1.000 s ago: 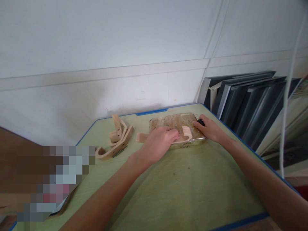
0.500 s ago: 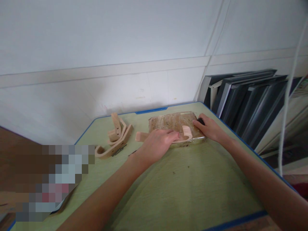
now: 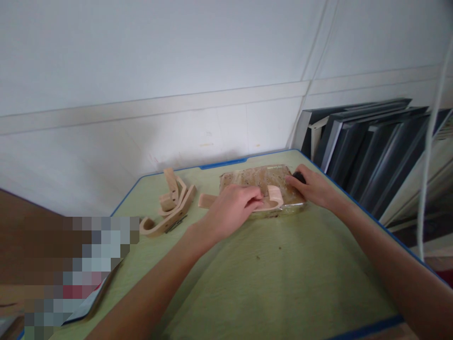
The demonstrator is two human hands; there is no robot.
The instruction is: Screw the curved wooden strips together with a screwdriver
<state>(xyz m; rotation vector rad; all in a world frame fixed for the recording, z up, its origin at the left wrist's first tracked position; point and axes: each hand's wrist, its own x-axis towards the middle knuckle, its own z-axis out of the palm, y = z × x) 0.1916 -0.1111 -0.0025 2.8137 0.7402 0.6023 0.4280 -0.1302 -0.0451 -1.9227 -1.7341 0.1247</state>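
Note:
My left hand (image 3: 231, 210) is over a pale wooden hook (image 3: 275, 198), its fingers curled into a pinch above the wood; what they hold, if anything, is hidden. The hook lies across a brown, speckled block wrapped in clear film (image 3: 255, 177), with one straight end (image 3: 207, 200) showing left of the hand. At the block's right end my right hand (image 3: 313, 186) is closed around a small black object (image 3: 299, 177), perhaps a tool handle; most of it is covered by the fingers.
Several more curved wooden pieces (image 3: 177, 200) lie to the left, beside thin dark rods (image 3: 176, 224). The green table (image 3: 283, 278) has a blue edge and stands against a white wall. Dark panels (image 3: 368, 137) lean at the right, near a hanging white cable (image 3: 427, 174).
My left hand's fingers have gone from lying flatter over the hook to curling into a pinch. The right hand, with the black object, has shifted slightly right.

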